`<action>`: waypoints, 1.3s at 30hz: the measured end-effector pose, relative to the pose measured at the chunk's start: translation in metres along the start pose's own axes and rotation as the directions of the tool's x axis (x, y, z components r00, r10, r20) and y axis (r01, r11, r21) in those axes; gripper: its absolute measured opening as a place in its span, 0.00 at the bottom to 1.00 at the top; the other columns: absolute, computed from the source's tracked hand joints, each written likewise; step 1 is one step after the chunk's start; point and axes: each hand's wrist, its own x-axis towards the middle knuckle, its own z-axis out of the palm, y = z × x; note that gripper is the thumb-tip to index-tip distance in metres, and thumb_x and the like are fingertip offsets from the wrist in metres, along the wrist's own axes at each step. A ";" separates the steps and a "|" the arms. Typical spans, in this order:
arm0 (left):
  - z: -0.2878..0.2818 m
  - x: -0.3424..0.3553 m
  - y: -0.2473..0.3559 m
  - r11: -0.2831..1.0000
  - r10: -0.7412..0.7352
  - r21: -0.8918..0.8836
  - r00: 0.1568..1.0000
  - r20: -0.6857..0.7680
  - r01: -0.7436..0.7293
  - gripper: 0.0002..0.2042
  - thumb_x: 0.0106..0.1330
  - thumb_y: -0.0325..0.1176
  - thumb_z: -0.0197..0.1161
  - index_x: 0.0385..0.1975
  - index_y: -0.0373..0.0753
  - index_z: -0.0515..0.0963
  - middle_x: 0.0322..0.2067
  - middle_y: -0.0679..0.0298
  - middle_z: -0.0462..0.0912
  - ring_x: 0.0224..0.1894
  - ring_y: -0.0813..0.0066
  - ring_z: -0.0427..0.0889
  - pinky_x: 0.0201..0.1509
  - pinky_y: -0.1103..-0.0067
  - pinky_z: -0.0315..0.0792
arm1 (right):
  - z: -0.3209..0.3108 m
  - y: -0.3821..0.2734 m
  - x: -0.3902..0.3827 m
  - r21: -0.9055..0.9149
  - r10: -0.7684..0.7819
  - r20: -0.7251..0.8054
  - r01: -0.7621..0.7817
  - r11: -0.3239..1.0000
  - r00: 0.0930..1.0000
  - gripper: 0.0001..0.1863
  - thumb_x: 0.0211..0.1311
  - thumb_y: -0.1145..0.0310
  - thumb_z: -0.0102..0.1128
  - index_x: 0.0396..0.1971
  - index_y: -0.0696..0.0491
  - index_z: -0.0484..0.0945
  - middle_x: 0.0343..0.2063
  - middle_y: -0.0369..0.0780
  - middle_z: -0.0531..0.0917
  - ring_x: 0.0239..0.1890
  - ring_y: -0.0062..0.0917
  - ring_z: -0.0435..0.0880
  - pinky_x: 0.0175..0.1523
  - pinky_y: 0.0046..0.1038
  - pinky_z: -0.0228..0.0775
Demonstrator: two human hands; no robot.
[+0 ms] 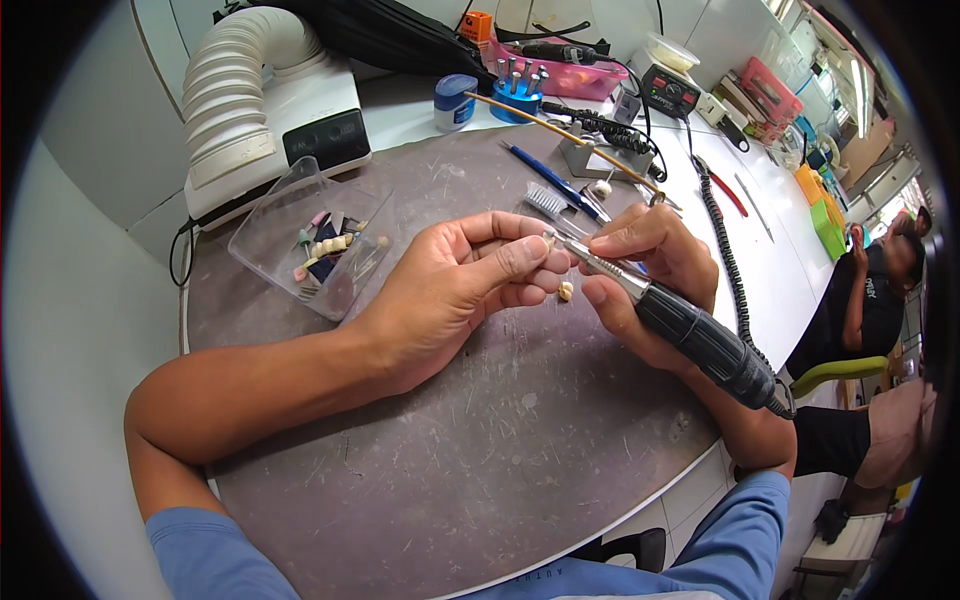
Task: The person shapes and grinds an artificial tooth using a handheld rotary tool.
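Observation:
My right hand (655,265) is wrapped around a rotary handpiece (690,325) with a silver nose and black body, its coiled cord running back. The nose points left and meets the fingertips of my left hand (450,280). Thumb and index finger of that hand pinch a small pale piece (549,241), mostly hidden by the fingers. Just below the fingertips, a small tooth-coloured dental piece (566,291) lies on the grey-brown work mat (480,430). Whether the handpiece's bit touches the pinched piece is too small to tell.
At left, a clear plastic box (290,255) holds grinding bits and a tooth model, beside a white suction unit (270,150). Behind my hands are a blue pen (545,170), a brush (545,198), a blue bur holder (517,95) and a control box (668,92). Another person (870,300) sits at right.

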 end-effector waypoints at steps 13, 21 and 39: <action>0.000 0.000 0.000 1.000 0.001 -0.005 1.000 0.006 -0.001 0.11 0.67 0.32 0.56 0.45 0.35 0.71 0.39 0.61 0.80 0.38 0.82 0.78 0.43 0.86 0.73 | 0.000 -0.002 0.000 0.012 0.028 -0.013 -0.028 1.000 1.000 0.13 0.47 0.73 0.67 0.31 0.60 0.74 0.28 0.43 0.80 0.31 0.25 0.84 0.39 0.25 0.79; -0.001 0.001 0.000 1.000 0.005 0.003 1.000 0.009 -0.005 0.11 0.66 0.31 0.57 0.45 0.35 0.72 0.39 0.61 0.80 0.39 0.81 0.78 0.44 0.86 0.72 | -0.001 -0.005 0.000 0.081 0.090 -0.045 -0.086 0.993 0.995 0.11 0.50 0.73 0.65 0.32 0.60 0.73 0.29 0.42 0.80 0.32 0.25 0.84 0.41 0.26 0.79; -0.001 0.001 0.000 0.999 -0.008 -0.038 1.000 0.016 0.009 0.11 0.66 0.32 0.57 0.45 0.34 0.73 0.38 0.62 0.80 0.38 0.82 0.78 0.44 0.86 0.73 | -0.002 -0.001 0.001 0.000 0.047 -0.005 -0.047 0.999 0.999 0.13 0.49 0.71 0.66 0.31 0.60 0.74 0.29 0.43 0.81 0.32 0.26 0.84 0.39 0.26 0.79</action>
